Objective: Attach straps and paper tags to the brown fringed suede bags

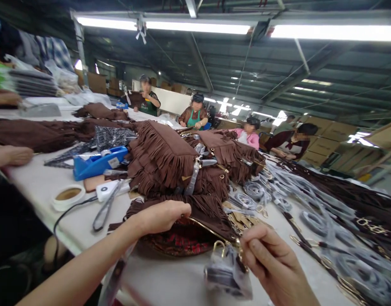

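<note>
A brown fringed bag (211, 214) lies unzipped at the table's near edge, its red patterned lining showing. My left hand (170, 214) is closed on the bag's upper edge beside the gold zipper. At the bag's right end my right hand (268, 250) pinches a gold metal fitting. Just left of those fingers hangs a dark piece in clear plastic with gold hardware (227, 272). Behind the open bag stands a pile of brown fringed bags (170, 157).
Left on the table (32, 182) are a blue tape dispenser (100, 161), a tape roll (68, 196) and a white device (111, 190). Wrapped straps and gold clasps (313, 223) cover the right side. Another person's hand (18, 156) is at far left; several people work behind.
</note>
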Tool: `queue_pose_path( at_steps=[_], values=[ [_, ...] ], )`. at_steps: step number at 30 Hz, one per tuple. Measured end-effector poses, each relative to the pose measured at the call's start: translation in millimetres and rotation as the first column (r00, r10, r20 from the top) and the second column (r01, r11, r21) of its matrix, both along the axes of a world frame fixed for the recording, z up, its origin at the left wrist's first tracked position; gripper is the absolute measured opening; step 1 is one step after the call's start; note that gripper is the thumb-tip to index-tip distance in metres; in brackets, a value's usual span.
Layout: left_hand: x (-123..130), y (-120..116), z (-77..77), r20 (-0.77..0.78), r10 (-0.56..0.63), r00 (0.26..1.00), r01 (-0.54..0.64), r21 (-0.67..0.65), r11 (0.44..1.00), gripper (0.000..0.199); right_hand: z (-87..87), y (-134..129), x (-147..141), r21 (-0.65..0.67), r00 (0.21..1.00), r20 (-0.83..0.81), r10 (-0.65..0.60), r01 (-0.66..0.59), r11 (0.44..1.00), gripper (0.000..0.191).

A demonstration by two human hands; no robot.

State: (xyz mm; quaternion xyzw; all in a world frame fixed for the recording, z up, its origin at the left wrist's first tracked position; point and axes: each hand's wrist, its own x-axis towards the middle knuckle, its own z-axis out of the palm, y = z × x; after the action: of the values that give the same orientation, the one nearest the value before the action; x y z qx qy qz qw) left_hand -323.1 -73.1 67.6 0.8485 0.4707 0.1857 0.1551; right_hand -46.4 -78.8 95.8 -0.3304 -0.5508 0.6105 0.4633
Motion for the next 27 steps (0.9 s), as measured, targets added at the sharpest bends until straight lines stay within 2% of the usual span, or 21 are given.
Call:
queue_pose_path(
  at_steps=[4,6,8,10,12,13,14,15,17,18,20,21,23,27],
  values=[
    [0.0,0.8,-2.6,0.077,-0.048,0.996,0.048,0.002,0.999,0.031,22.3,18.9,-10.2,-0.003,0.988,-0.133,-0.076,0.077,0.997,0.026],
    [0.1,2.5,0.6,0.127,-0.061,0.99,0.061,0.005,0.998,0.028,34.3,26.4,-21.5,0.002,0.984,-0.153,-0.091,0.092,0.996,0.029],
    [-0.8,6.0,7.2,0.18,-0.064,0.982,0.064,0.008,0.998,0.027,39.2,30.0,-35.5,0.026,0.978,-0.173,-0.117,0.123,0.992,0.031],
    [-3.2,10.5,14.4,0.225,-0.048,0.973,0.048,0.008,0.999,0.027,32.1,29.9,-48.9,0.067,0.966,-0.192,-0.173,0.189,0.98,0.03],
    [-6.8,15.1,18.8,0.266,-0.017,0.964,0.018,-0.002,1.0,0.027,11.6,28.4,-57.9,0.184,0.948,-0.162,-0.273,0.301,0.936,0.025],
    [-8.7,17.0,18.9,0.285,0.0,0.959,0.004,-0.014,1.0,0.027,-2.9,28.2,-60.0,0.29,0.935,-0.119,-0.333,0.354,0.889,0.02],
    [-10.4,18.7,17.3,0.302,0.018,0.953,-0.009,-0.031,0.999,0.027,-19.1,29.1,-60.4,0.43,0.916,-0.049,-0.397,0.378,0.82,0.015],
    [-11.7,20.2,13.9,0.315,0.036,0.948,-0.02,-0.053,0.998,0.026,-36.2,31.2,-59.1,0.591,0.887,0.026,-0.461,0.358,0.723,0.011],
    [-12.7,22.7,2.7,0.331,0.075,0.94,-0.044,-0.102,0.994,0.025,-68.4,39.1,-52.8,0.852,0.855,0.133,-0.502,0.16,0.499,0.014],
    [-12.4,24.0,-4.4,0.334,0.095,0.938,-0.055,-0.126,0.99,0.025,-81.7,44.2,-48.3,0.923,0.841,0.16,-0.516,0.057,0.379,0.017],
    [-10.5,26.3,-18.7,0.331,0.13,0.935,-0.077,-0.168,0.983,0.026,-100.7,54.7,-37.9,0.968,0.785,0.23,-0.575,-0.126,0.215,0.026],
    [-9.2,27.0,-24.7,0.326,0.145,0.934,-0.087,-0.185,0.979,0.027,-106.5,59.3,-32.5,0.966,0.739,0.26,-0.621,-0.198,0.168,0.029],
    [-6.5,25.6,-32.4,0.303,0.169,0.938,-0.108,-0.208,0.972,0.03,-113.0,66.3,-22.2,0.941,0.613,0.312,-0.725,-0.306,0.146,0.032],
    [-2.6,3.6,-29.2,0.213,0.165,0.963,-0.119,-0.211,0.97,0.028,-120.8,72.6,-5.1,0.886,0.367,0.367,-0.855,-0.417,0.201,0.029]
  ],
)
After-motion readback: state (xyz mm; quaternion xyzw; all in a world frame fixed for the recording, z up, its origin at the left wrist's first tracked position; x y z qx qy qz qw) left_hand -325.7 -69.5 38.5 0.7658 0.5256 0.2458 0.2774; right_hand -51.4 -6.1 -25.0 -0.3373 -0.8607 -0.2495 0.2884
